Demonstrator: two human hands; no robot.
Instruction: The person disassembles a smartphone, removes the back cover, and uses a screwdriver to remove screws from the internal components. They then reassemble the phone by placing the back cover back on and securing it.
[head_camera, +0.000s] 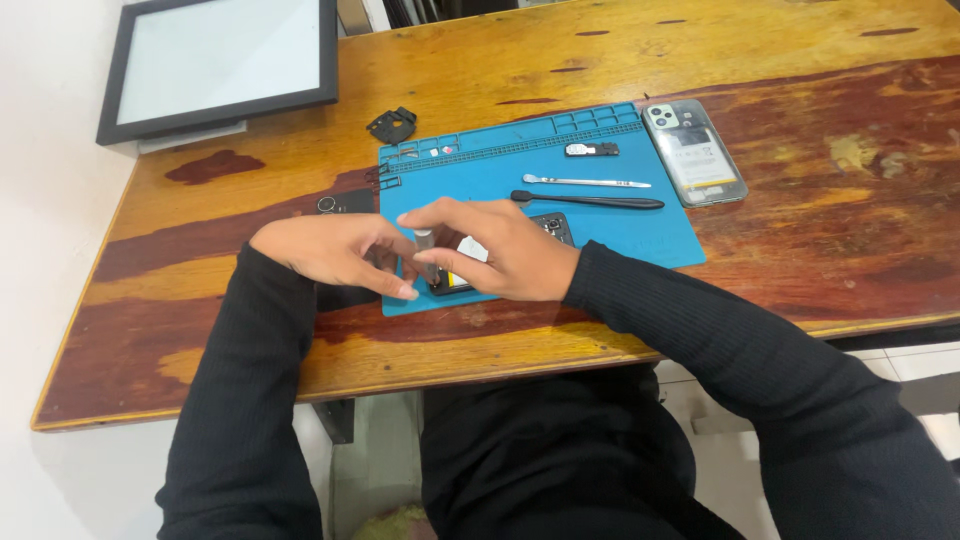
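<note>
Blue repair mat (610, 235) on wooden tabletop (800, 250): opened phone (470, 268) is steadied at near edge by left hand (335, 250), fingers pressed flat; small grey tool (425, 250) is pinched upright by right hand (505, 255). Risk judged: tool slip, internals scratched. Tweezers (585, 182) and spudger (590, 201) lie beyond.

Two bare hands (340, 250) (500, 255), one blue silicone work mat (640, 235), two slender repair tools (585, 181) (590, 201) and two opened smartphones (695, 152) (545, 228) are counted.

Matt blue rubbery mat (620, 215) on glossy, streaked wooden table (800, 230)
</note>
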